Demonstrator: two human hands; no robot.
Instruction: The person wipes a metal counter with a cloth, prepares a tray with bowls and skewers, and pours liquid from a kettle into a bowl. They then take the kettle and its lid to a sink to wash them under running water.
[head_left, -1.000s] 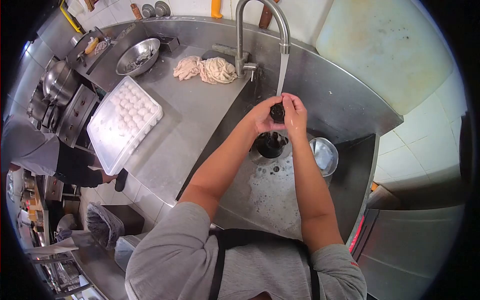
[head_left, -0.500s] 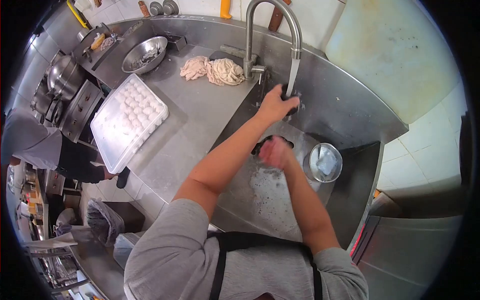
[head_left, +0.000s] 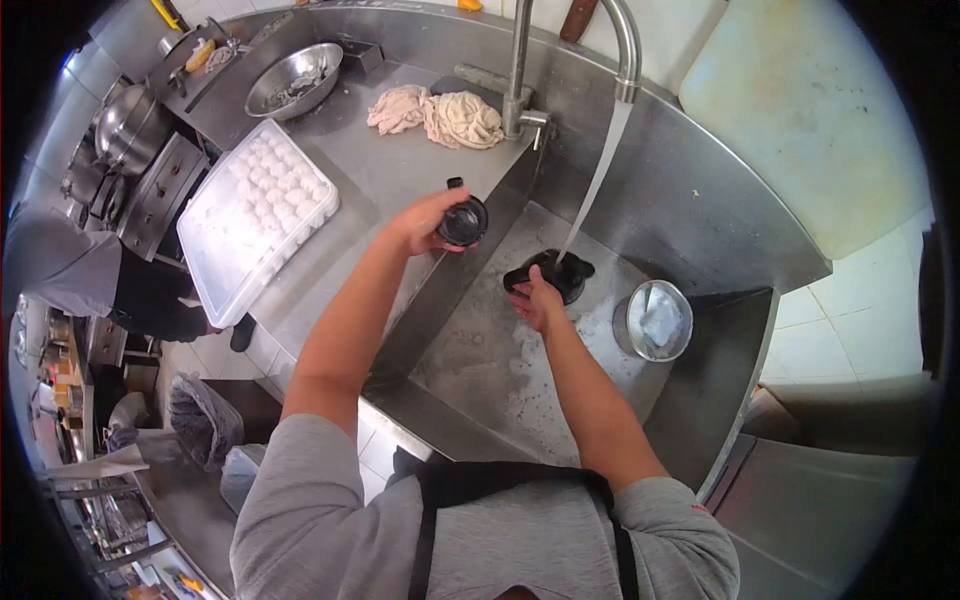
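At the sink's left edge, over the steel counter, my left hand (head_left: 428, 224) is closed around a small round black piece (head_left: 462, 222), perhaps a lid or cup, with a short tab sticking up. Down in the sink (head_left: 470, 330), my right hand (head_left: 542, 303) grips the near left side of a black pot (head_left: 572, 284) with lugs at its rim. Thumb on top, fingers beneath. Water from the tap (head_left: 627, 85) runs into the pot. To its right stands a steel container (head_left: 630, 335) with a whitish cloth or sponge (head_left: 661, 322) and what looks like a utensil handle inside.
On the counter lie crumpled cloths (head_left: 463, 120), a plastic tray (head_left: 235, 290) of white dough balls, and a steel bowl (head_left: 262, 95) with grey contents. A large pale board (head_left: 800, 110) leans at the right wall. Another person (head_left: 75, 265) stands at the far left.
My left hand has moved from under the tap, left and toward me, carrying the small black piece to the sink's edge. The stream now falls into the black pot, which my right hand holds.
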